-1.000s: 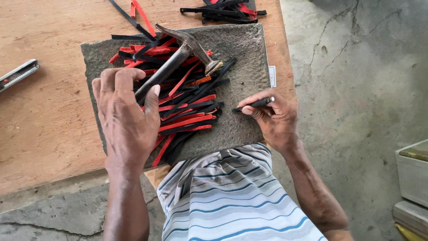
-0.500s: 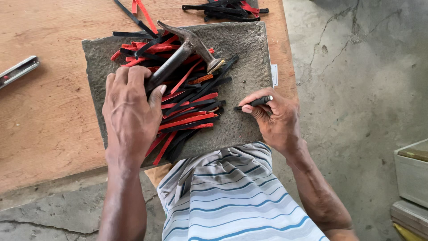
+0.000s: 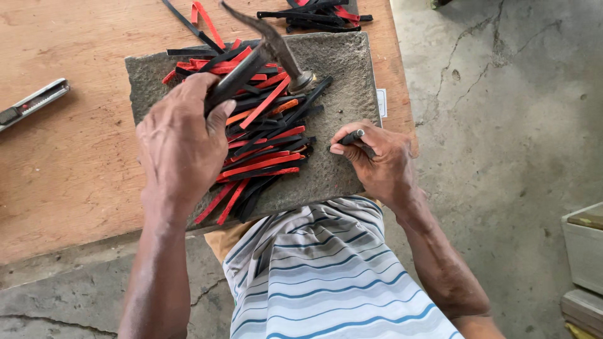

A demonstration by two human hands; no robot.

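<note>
Hammer [image 3: 286, 59] gripped by the handle in left hand [image 3: 182, 141], fingers curled fully shut around it, metal head tilted up over the upper middle of the frame. Below it, pile of red and black strips [image 3: 264, 135], fanned across grey stone slab [image 3: 348, 69] at centre. Right hand [image 3: 380, 163], right of centre and just beside the pile, with thumb and forefinger closed on small dark rod [image 3: 353, 135], tip pointing left toward the strip ends; remaining fingers folded, heel of the hand resting on the slab.

Likely best handled so: keep the rod pinched low and steady, upright if it is to be struck, with the heel of the hand braced on the stone. Bring the hammer face down square, short and controlled, not a long swing, since the head hangs close over the fingers. Work on bare stone beside the pile rather than on the heap, where strips lie crossed and would slip. Watch the loose ends overhanging the near edge of the slab.

Elsewhere: utility knife [image 3: 31, 103] at far left on wooden board [image 3: 81, 169], well apart; second bundle of strips [image 3: 314, 12] at top edge; striped shirt [image 3: 326, 276] below.
</note>
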